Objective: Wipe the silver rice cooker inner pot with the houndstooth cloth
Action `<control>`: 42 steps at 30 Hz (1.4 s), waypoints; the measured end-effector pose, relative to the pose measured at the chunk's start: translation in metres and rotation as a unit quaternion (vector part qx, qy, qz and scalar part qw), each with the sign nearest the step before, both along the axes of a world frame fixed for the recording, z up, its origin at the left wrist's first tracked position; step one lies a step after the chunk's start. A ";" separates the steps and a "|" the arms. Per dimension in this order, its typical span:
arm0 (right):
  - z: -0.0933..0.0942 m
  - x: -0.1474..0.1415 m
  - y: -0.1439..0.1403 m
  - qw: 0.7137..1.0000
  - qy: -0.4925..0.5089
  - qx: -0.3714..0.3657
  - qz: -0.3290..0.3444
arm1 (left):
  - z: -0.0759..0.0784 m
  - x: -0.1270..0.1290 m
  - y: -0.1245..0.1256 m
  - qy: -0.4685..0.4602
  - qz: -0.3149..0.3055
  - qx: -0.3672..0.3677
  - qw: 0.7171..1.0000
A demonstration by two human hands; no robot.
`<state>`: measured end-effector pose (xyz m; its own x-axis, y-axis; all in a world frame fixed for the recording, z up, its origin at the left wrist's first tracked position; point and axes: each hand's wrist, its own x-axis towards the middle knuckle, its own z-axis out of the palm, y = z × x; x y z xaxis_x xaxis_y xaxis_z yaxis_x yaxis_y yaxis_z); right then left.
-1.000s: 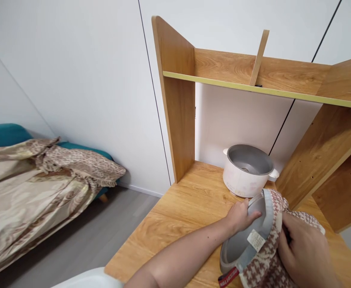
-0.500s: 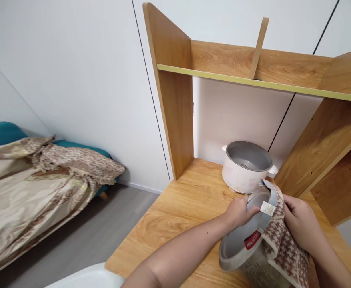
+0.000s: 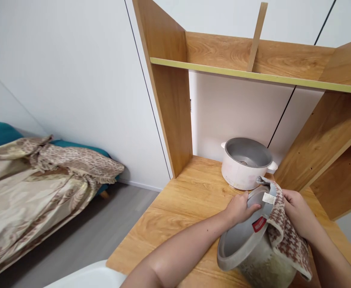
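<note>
A grey rice cooker inner pot is tilted over the desk, its opening facing up and to the left. My left hand is closed on the far rim, thumb on the inside. A brown-and-white patterned towel with a white label and a red tag hangs over the pot's right rim. My right hand is closed on the towel and presses it to the pot's right side; its fingertips are hidden by the cloth. Behind the pot, the white rice cooker body stands open on the desk, without its lid.
The wooden desk has side panels and an overhead shelf with a wooden divider. A white rounded edge, perhaps a chair, is at the lower left. A covered teal sofa stands on the left by the wall.
The pot has turned slightly, so more of its stained outside shows, and the towel's red tag has shifted up and right. Both hands keep their hold. The view has tipped down a little.
</note>
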<state>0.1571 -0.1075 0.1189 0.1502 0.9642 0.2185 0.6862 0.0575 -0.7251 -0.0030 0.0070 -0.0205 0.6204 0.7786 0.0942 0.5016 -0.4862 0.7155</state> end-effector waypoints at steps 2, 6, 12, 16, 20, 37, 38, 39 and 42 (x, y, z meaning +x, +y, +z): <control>-0.001 0.001 0.003 1.000 0.013 -0.006 0.012 | -0.002 0.000 0.000 -0.008 -0.008 0.006 1.000; -0.001 0.001 0.005 0.999 0.028 -0.013 0.026 | -0.005 0.001 0.000 -0.009 -0.003 0.011 1.000; 0.002 0.000 0.002 0.998 0.045 -0.022 0.036 | 0.000 0.000 -0.002 0.007 0.012 0.003 1.000; 0.001 0.000 0.004 0.997 0.060 -0.029 0.048 | 0.002 -0.001 -0.003 0.016 0.003 0.005 1.000; -0.001 -0.001 0.006 0.995 0.074 -0.039 0.059 | 0.000 -0.001 -0.003 0.010 -0.004 0.015 1.000; -0.003 -0.001 0.007 0.991 0.105 -0.044 0.076 | 0.003 -0.002 -0.003 0.032 -0.009 0.021 0.999; -0.003 -0.001 0.007 0.990 0.107 -0.044 0.077 | 0.003 -0.002 -0.003 0.033 -0.008 0.021 0.999; -0.003 -0.001 0.007 0.990 0.109 -0.045 0.077 | 0.003 -0.002 -0.003 0.035 -0.006 0.021 0.999; -0.003 -0.001 0.007 0.989 0.116 -0.048 0.080 | 0.001 -0.002 -0.003 0.038 -0.004 0.025 0.999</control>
